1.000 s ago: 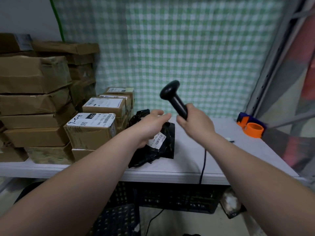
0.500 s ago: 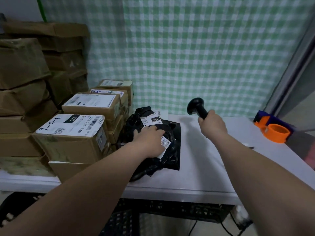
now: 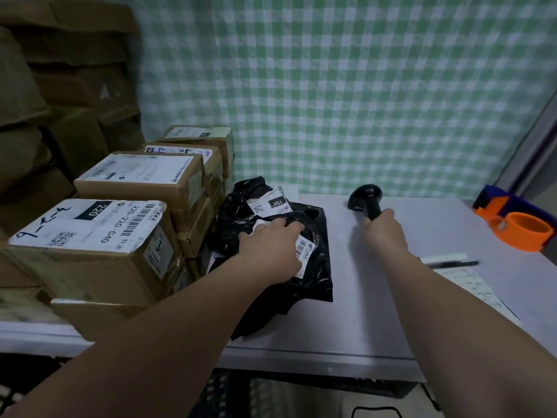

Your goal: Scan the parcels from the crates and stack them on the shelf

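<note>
Black plastic mailer parcels [image 3: 313,267] with white barcode labels lie in a pile on the white shelf [image 3: 376,312]. My left hand [image 3: 271,248] rests flat on top of the pile, fingers stretched over a label. My right hand [image 3: 382,233] grips the handle of a black barcode scanner [image 3: 366,197], whose head touches the shelf just right of the mailers. Labelled cardboard parcels [image 3: 99,236] are stacked on the shelf to the left of the mailers.
Larger brown boxes [image 3: 45,116] are piled at the far left against a green checked curtain. An orange tape dispenser [image 3: 518,224], a pen [image 3: 449,262] and a written sheet [image 3: 473,288] lie at the right. Black crates [image 3: 271,393] sit under the shelf.
My right hand has brought the scanner down from raised in the air to the shelf surface at the right. My left hand has pressed the black mailer down onto the pile.
</note>
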The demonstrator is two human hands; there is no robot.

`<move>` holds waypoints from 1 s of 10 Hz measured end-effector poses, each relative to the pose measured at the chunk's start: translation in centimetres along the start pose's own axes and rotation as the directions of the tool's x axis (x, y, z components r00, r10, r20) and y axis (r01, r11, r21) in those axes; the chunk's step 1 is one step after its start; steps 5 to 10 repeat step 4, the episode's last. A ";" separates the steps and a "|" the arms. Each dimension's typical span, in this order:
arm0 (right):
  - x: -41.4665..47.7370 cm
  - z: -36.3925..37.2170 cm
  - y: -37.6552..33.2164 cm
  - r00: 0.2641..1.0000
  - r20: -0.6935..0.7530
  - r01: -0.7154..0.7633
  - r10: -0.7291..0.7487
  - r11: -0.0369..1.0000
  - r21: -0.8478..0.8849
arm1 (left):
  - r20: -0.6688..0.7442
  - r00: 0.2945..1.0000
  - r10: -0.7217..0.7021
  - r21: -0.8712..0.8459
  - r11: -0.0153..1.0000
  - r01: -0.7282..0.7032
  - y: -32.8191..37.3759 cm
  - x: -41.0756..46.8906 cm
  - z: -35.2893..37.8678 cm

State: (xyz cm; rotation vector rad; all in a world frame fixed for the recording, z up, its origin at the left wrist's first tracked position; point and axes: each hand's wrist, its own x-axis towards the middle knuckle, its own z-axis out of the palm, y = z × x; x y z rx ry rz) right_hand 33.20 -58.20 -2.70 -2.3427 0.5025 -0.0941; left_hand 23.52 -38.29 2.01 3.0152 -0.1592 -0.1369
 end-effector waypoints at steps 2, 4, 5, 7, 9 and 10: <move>-1.2 -1.4 0.0 0.998 0.061 -0.013 0.023 0.987 -0.161 | -0.018 1.000 0.000 0.025 1.000 0.001 0.1 -0.8 -0.5; -4.5 -4.7 -2.2 0.981 0.001 0.185 -0.193 0.942 -0.280 | -0.166 0.986 0.023 -0.012 1.000 -0.026 0.2 -2.7 -3.7; -4.5 -4.7 -2.2 0.981 0.001 0.185 -0.193 0.942 -0.280 | -0.166 0.986 0.023 -0.012 1.000 -0.026 0.2 -2.7 -3.7; -4.5 -4.7 -2.2 0.981 0.001 0.185 -0.193 0.942 -0.280 | -0.166 0.986 0.023 -0.012 1.000 -0.026 0.2 -2.7 -3.7; -4.5 -4.7 -2.2 0.981 0.001 0.185 -0.193 0.942 -0.280 | -0.166 0.986 0.023 -0.012 1.000 -0.026 0.2 -2.7 -3.7; -4.5 -4.7 -2.2 0.981 0.001 0.185 -0.193 0.942 -0.280 | -0.166 0.986 0.023 -0.012 1.000 -0.026 0.2 -2.7 -3.7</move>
